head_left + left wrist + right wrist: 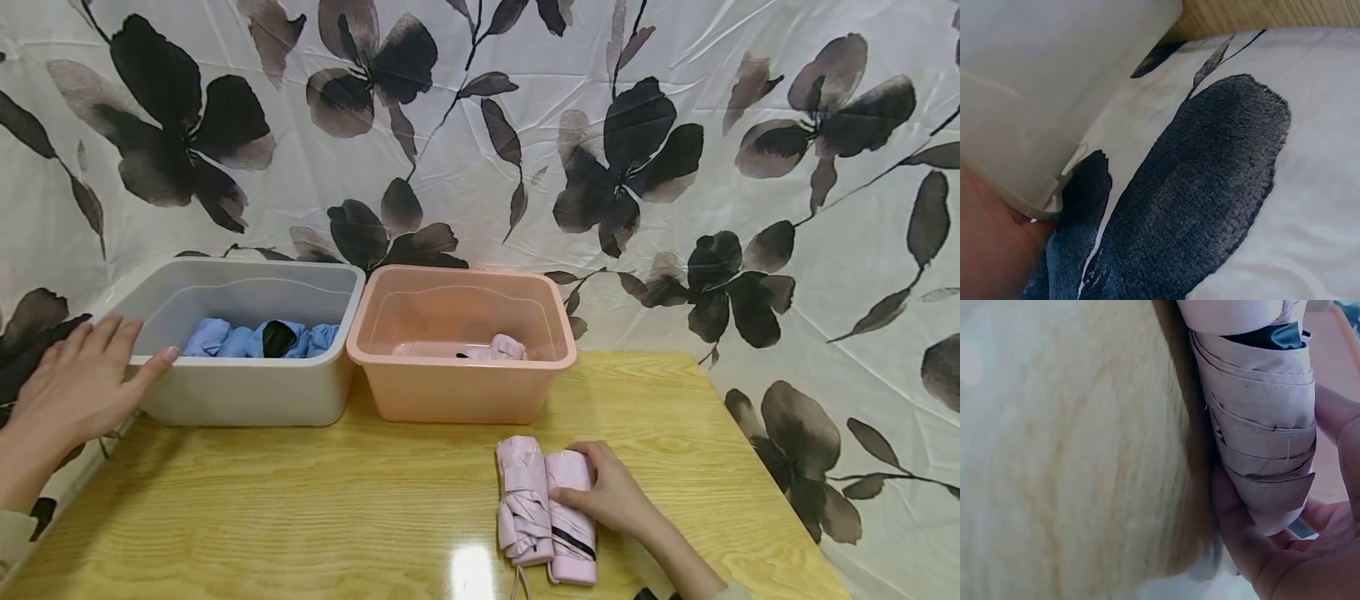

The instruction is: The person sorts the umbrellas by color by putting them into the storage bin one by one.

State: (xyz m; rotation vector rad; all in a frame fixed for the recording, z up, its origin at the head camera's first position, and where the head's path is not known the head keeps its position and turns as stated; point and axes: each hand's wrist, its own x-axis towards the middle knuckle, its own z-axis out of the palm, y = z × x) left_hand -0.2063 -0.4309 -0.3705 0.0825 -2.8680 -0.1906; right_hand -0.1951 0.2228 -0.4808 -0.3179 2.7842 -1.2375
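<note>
Two folded pink umbrellas lie side by side near the table's front. My right hand (622, 500) grips the right umbrella (573, 525), thumb on its near side and fingers around its far end. In the right wrist view, fingers curl round that umbrella's wrapped fabric (1266, 406). The left umbrella (521, 492), with a cord loop at its near end, lies against it. At the far left, my left hand (82, 383) rests on the grey bin's (247, 396) left corner, fingers extended and thumb over the rim. The left wrist view shows only part of this hand (994, 244) against the bin.
Blue folded bundles (210, 337) and a black piece (279, 338) lie in the grey bin. Beside it stands a pink bin (457, 392) holding a small pink bundle (508, 347). A flowered cloth (487, 183) hangs behind the wooden table (300, 500).
</note>
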